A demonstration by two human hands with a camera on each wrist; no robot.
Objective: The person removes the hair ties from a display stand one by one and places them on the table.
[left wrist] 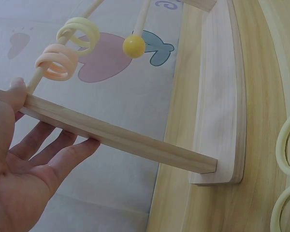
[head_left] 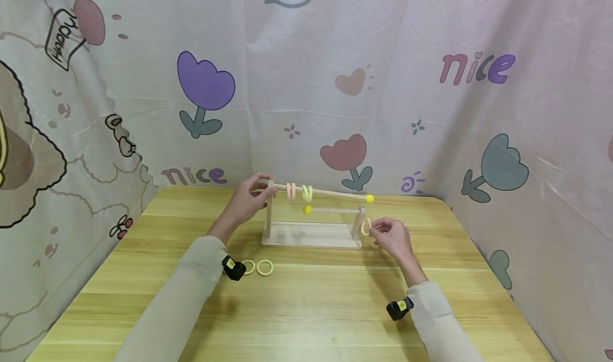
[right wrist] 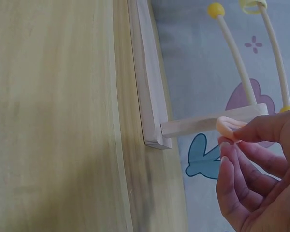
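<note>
A wooden stand has a pale base (head_left: 311, 239) and two upright posts. My left hand (head_left: 246, 199) holds the top of the left post (left wrist: 121, 135), thumb on one side and fingers on the other. From that post a long rod (head_left: 335, 193) reaches right to a yellow ball (head_left: 370, 198); peach rings (head_left: 291, 191) and pale yellow rings (head_left: 307, 193) hang on it. A shorter rod (right wrist: 238, 60) runs left from the right post (right wrist: 198, 124) and also ends in a ball (head_left: 308, 210). Beside that post my right hand (head_left: 392, 238) pinches a peach ring (right wrist: 225, 128) between thumb and fingertips.
Two pale yellow rings lie flat on the wooden table (head_left: 306, 309), left of centre; one ring (head_left: 265, 268) shows whole, the other ring (head_left: 249, 267) is partly behind the left wrist camera (head_left: 233, 268). A printed cloth (head_left: 287, 85) hangs behind the table and along both sides.
</note>
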